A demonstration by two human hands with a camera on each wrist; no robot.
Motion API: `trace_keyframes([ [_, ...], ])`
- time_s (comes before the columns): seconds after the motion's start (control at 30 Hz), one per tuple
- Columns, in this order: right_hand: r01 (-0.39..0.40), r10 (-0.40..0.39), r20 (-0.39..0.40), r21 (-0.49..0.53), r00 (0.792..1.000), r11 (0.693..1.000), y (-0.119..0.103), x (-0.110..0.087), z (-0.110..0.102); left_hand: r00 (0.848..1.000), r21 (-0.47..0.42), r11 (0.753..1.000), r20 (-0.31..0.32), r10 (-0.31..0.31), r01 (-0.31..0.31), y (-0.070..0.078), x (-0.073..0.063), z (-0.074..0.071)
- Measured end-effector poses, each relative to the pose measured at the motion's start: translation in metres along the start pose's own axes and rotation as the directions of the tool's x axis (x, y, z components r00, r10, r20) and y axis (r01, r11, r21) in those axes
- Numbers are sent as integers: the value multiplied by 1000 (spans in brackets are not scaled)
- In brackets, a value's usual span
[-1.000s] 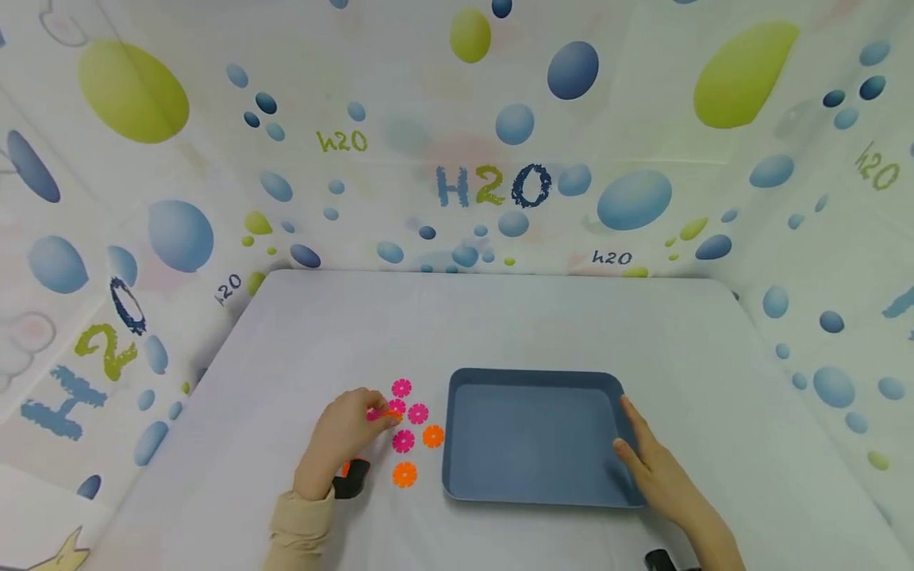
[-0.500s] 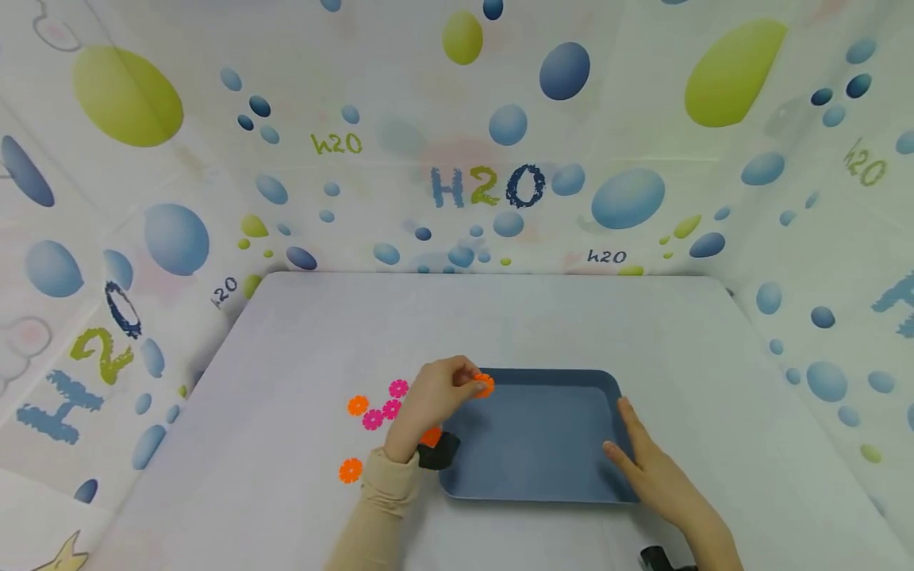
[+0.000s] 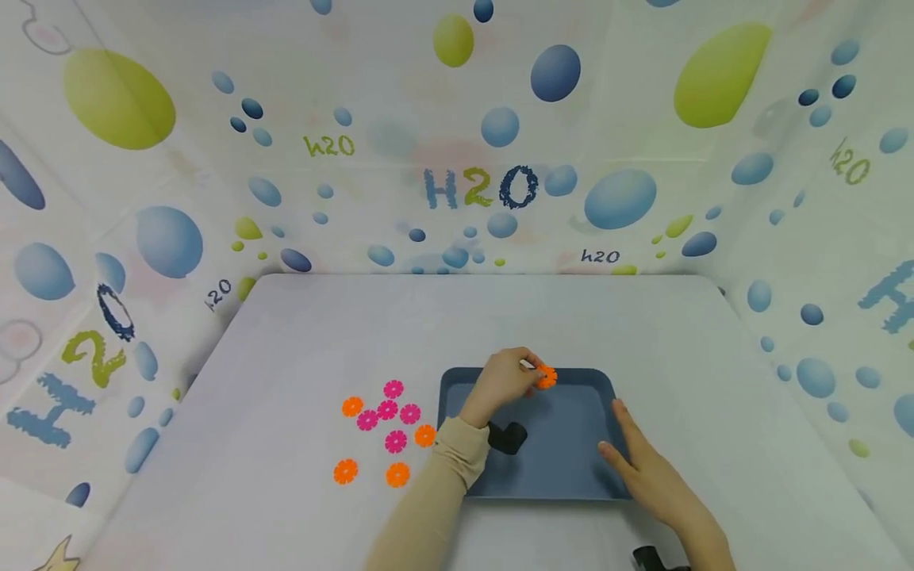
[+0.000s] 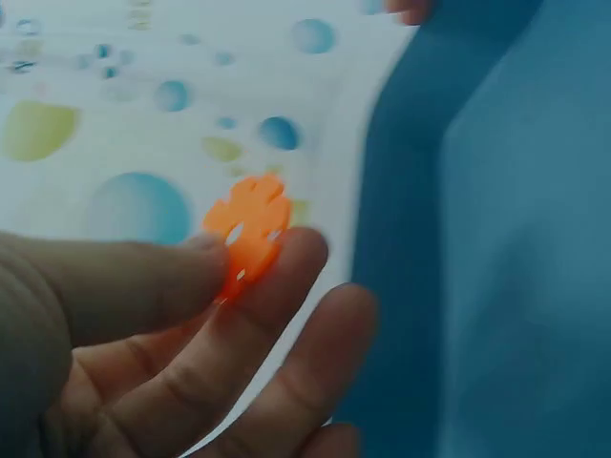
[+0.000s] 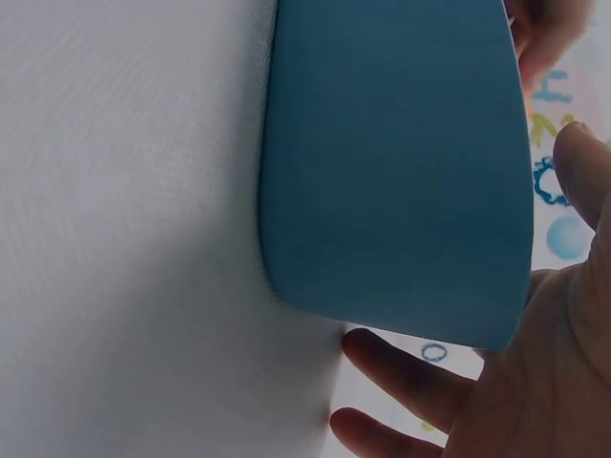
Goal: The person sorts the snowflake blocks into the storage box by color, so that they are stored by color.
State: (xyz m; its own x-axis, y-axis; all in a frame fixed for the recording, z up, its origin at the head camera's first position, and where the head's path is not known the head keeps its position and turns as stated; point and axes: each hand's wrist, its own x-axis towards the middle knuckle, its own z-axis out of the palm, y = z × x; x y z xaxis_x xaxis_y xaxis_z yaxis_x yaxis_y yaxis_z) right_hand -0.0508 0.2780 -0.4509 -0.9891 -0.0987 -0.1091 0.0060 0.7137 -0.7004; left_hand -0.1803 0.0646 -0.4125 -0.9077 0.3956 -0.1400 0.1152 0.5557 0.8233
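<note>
Head view: left hand (image 3: 502, 379) pinches an orange disc (image 3: 547, 377) between thumb and fingertips; blue tray (image 3: 564, 452) lies below them. Right hand (image 3: 655, 480): thumb and fingers spread, tray edge between.

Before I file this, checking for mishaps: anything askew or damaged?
Nothing stands out: the blue tray looks intact, pink flower discs and orange ones lie flat beside it, and the left hand pinches another orange disc.

White-covered table (image 3: 343, 333). Patterned white backdrop (image 3: 400, 47) behind and at both sides: blue ovals (image 3: 620, 199), "H2O" lettering (image 3: 479, 189).
</note>
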Motion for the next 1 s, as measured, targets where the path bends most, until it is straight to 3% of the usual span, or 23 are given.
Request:
trace_keyframes([
  [0.13, -1, 1, -12, 0, 1000, 1000, 1, 1, 1, 997, 119, 992, -76, -26, 35, 4, 13, 27],
  [0.3, -11, 11, -3, 7, 1000, 1000, 2, 1, 4, 987, 297, 954, -163, 16, 33, 2, 21, 57],
  [0.57, 6, -6, -26, -6, 1000, 1000, 3, -1, 5, 982, 498, 867, -162, 93, 0, 10, 25, 83],
  [0.77, 2, -2, -29, -2, 1000, 1000, 3, -3, 6, 976, 550, 835, -178, 127, -8, 13, 26, 90],
  [1.0, -9, 9, -36, 1, 999, 1000, 3, -5, 3, 976, 534, 846, -185, 112, 4, 14, 28, 97],
])
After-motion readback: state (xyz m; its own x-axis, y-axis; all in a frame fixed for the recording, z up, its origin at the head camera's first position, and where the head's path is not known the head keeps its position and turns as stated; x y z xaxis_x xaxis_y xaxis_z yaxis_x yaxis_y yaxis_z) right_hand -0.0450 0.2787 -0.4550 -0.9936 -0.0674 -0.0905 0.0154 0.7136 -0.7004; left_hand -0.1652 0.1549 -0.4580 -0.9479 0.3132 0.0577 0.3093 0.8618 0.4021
